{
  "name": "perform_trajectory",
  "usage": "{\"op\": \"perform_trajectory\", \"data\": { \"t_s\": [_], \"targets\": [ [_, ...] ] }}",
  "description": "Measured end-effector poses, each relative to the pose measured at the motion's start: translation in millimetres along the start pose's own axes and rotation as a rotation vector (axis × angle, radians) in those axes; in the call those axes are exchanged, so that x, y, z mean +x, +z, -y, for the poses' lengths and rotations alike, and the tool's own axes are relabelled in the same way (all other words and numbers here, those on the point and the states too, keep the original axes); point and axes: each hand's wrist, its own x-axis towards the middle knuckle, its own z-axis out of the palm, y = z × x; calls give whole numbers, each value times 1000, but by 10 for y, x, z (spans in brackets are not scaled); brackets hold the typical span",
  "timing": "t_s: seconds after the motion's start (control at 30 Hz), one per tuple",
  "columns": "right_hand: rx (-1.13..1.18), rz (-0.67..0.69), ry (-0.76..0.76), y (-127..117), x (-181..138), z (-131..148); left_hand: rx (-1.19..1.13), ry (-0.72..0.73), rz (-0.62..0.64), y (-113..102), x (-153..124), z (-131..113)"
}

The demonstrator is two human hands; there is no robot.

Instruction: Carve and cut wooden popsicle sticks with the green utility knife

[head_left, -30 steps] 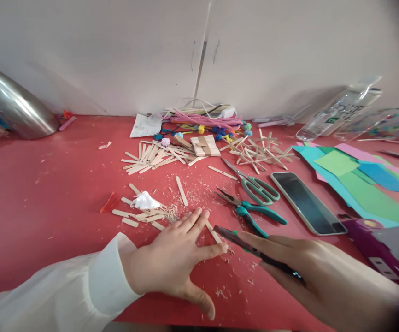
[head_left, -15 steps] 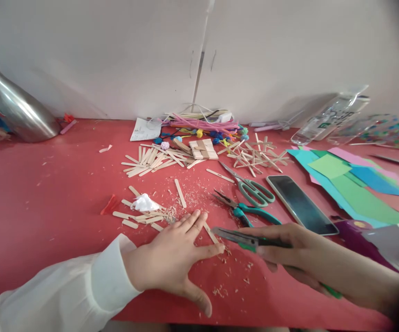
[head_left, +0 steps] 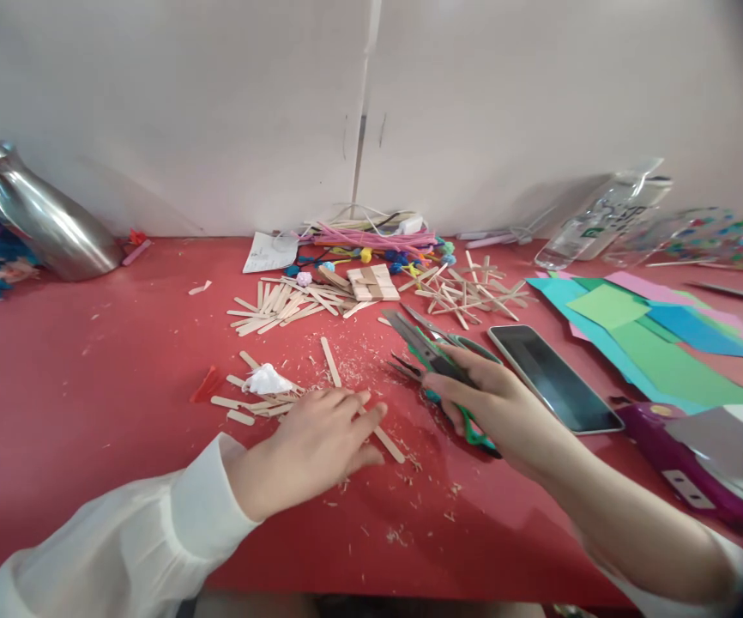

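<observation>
My left hand (head_left: 311, 442) lies low over the table with its fingers apart, resting across a wooden craft stick (head_left: 388, 445) whose lower end sticks out past the fingers. To the right, my right hand (head_left: 506, 403) is wrapped round green-handled shears (head_left: 405, 330). Their blades point up and left, above pliers (head_left: 403, 368) and grey-green scissors (head_left: 471, 345) on the table. Another craft stick (head_left: 330, 360) lies just beyond my left fingers. Beside that hand are short stick pieces (head_left: 241, 417) and a white lump (head_left: 267, 378).
Wood shavings litter the red table (head_left: 120, 412). Craft sticks (head_left: 274, 305) and pipe cleaners (head_left: 371, 238) lie at the back. A phone (head_left: 555, 378), coloured paper (head_left: 655, 360) and a purple device (head_left: 658, 438) are at right. A steel jug (head_left: 56, 219) stands at left.
My right hand has lifted the shears up and left, away from the stick. The left hand has drawn its thumb in and shifted slightly left, uncovering the stick's lower end.
</observation>
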Motion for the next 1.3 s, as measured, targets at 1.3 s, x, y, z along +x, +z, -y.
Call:
{"op": "perform_trajectory", "data": {
  "t_s": [1.3],
  "targets": [
    [266,-49,-244,290,339,-107,-919,-507,-348,44,448,26]
  ]
}}
